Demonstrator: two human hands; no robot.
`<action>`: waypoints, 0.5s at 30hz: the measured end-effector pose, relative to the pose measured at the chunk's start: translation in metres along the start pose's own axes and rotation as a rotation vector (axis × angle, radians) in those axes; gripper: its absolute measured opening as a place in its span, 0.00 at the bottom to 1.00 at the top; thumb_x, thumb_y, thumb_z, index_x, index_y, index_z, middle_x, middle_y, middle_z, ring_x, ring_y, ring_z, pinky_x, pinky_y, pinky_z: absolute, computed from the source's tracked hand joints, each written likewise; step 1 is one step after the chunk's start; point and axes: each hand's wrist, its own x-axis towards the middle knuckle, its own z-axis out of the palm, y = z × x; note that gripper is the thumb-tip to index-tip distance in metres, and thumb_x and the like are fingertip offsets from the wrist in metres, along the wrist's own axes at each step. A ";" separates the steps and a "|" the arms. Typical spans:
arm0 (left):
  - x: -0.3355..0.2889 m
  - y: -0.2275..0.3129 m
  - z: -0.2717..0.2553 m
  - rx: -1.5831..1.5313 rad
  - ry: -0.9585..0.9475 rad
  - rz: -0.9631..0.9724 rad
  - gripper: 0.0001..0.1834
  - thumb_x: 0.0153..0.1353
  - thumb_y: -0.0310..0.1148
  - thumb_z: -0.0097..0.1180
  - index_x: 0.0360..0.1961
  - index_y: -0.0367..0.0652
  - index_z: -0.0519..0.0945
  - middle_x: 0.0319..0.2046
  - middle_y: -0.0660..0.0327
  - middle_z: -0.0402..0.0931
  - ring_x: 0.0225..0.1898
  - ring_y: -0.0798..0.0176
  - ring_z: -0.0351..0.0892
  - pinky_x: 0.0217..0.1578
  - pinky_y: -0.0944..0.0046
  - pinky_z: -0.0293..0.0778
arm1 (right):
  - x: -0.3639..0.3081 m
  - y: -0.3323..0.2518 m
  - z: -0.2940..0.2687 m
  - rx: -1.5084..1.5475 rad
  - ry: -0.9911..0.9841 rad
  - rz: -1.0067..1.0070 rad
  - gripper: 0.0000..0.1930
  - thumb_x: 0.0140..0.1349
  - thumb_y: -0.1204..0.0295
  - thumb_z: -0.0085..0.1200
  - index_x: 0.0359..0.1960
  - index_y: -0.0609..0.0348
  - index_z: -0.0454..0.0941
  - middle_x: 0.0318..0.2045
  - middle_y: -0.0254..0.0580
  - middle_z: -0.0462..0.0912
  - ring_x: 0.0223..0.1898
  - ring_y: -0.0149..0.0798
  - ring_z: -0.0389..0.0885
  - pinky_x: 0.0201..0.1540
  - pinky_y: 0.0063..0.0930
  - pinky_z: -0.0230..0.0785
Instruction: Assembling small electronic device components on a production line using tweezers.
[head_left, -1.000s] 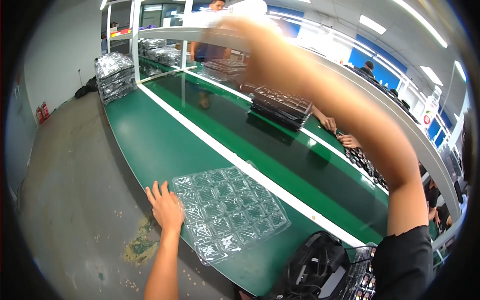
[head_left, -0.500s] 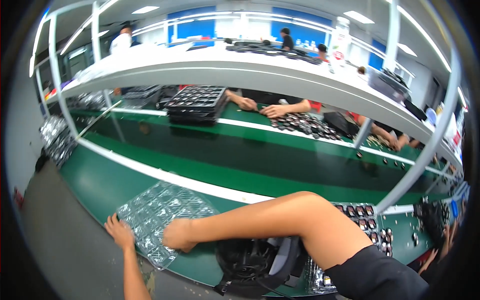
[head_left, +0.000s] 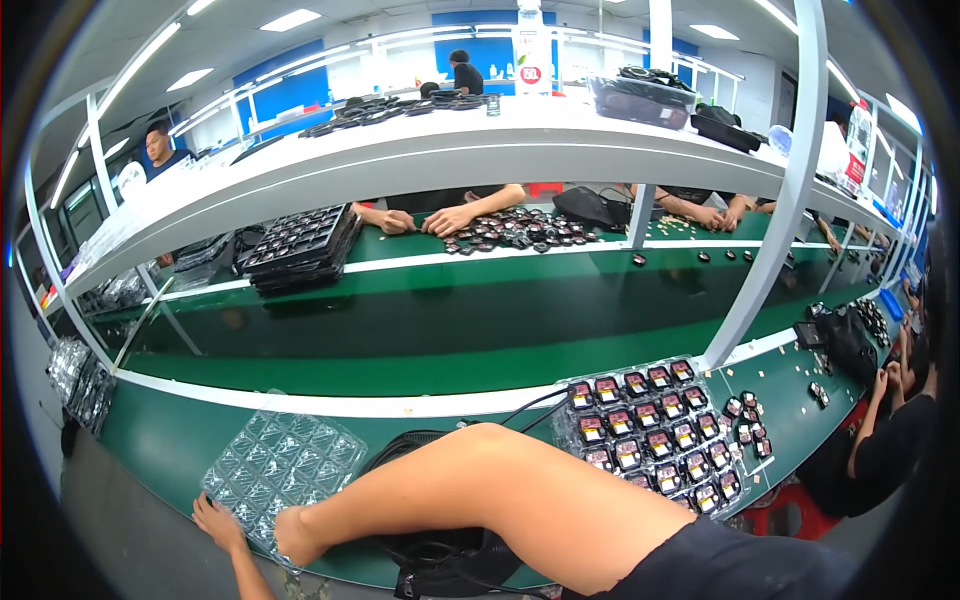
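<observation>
The green surface (head_left: 170,440) ran the full width of the view, split lengthwise by a white strip, with a dark conveyor belt (head_left: 480,320) beyond it and a white shelf (head_left: 450,150) overhead on white posts. Across the belt, other people's hands (head_left: 450,220) rested among a scatter of small dark parts (head_left: 520,230), beside a stack of black trays (head_left: 300,250).

On the near side of the surface, to the right, lay a clear tray filled with small dark components (head_left: 650,430); loose pieces of the same kind lay just beside it. A black bag (head_left: 440,560) with a cable sat at the near edge, partly hidden by the person's right forearm, which crossed the view from lower right to lower left.

The empty clear blister tray (head_left: 285,460) lay flat at the lower left of the surface. The left hand (head_left: 220,520) rested on its near left corner, fingers spread and flat, not clenched. The right hand (head_left: 298,535) pressed against the tray's near edge; its fingers were curled under and out of sight, so whether it gripped the tray could not be told.
</observation>
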 end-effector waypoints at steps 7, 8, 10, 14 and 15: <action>0.017 -0.004 0.018 0.156 -0.068 0.127 0.22 0.73 0.36 0.43 0.64 0.41 0.71 0.67 0.53 0.68 0.67 0.42 0.63 0.70 0.44 0.57 | -0.034 0.055 -0.057 -0.303 0.626 0.244 0.08 0.49 0.63 0.60 0.18 0.50 0.85 0.25 0.35 0.85 0.24 0.38 0.85 0.24 0.39 0.72; 0.015 0.003 0.019 0.132 -0.029 0.028 0.22 0.74 0.38 0.40 0.62 0.39 0.74 0.65 0.53 0.70 0.65 0.46 0.66 0.69 0.45 0.58 | -0.054 0.068 -0.077 -0.408 0.894 0.287 0.09 0.46 0.62 0.60 0.15 0.50 0.78 0.19 0.32 0.77 0.21 0.37 0.82 0.20 0.37 0.68; 0.016 -0.018 0.015 0.096 0.020 0.023 0.22 0.75 0.38 0.39 0.61 0.39 0.74 0.64 0.53 0.71 0.66 0.46 0.65 0.68 0.45 0.59 | -0.102 0.085 -0.148 -0.555 1.078 0.206 0.11 0.49 0.62 0.59 0.18 0.51 0.73 0.19 0.33 0.73 0.18 0.35 0.80 0.15 0.34 0.68; 0.022 -0.003 0.011 0.096 0.038 0.025 0.22 0.76 0.37 0.36 0.63 0.40 0.75 0.63 0.51 0.73 0.65 0.43 0.69 0.70 0.46 0.58 | -0.241 0.077 -0.263 -0.998 1.412 0.825 0.10 0.57 0.70 0.52 0.33 0.66 0.79 0.37 0.61 0.78 0.36 0.56 0.82 0.35 0.44 0.78; 0.015 0.010 0.014 0.109 0.008 0.006 0.23 0.77 0.37 0.35 0.63 0.40 0.74 0.63 0.51 0.73 0.65 0.43 0.69 0.71 0.47 0.57 | -0.292 0.049 -0.280 -0.189 1.567 0.759 0.14 0.61 0.72 0.49 0.40 0.75 0.75 0.42 0.68 0.75 0.40 0.60 0.77 0.41 0.47 0.74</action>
